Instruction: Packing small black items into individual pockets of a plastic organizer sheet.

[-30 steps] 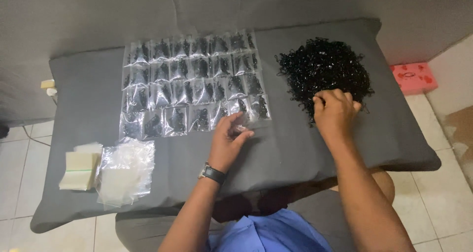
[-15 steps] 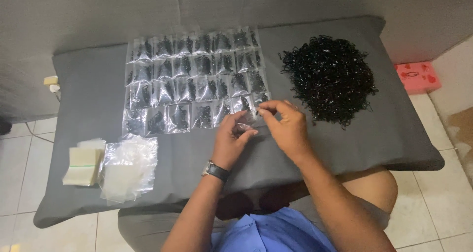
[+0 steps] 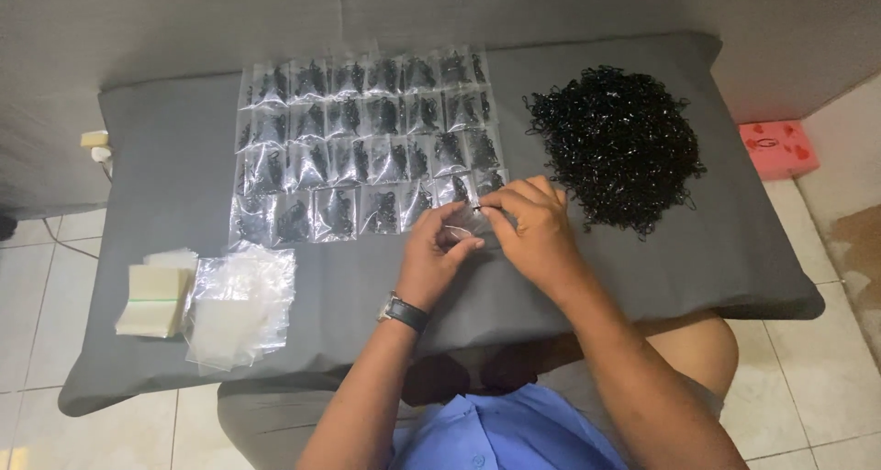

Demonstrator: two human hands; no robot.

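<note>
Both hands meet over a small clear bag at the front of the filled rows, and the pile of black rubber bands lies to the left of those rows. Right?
Not quite. In the head view, the pile of black rubber bands lies right of the filled rows. The left hand and right hand do meet over the small clear bag.

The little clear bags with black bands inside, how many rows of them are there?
4 rows of small clear plastic bags filled with black bands lie flat on the grey padded surface, one behind another, left of the loose black pile. The hands hide the front row's right end.
</note>
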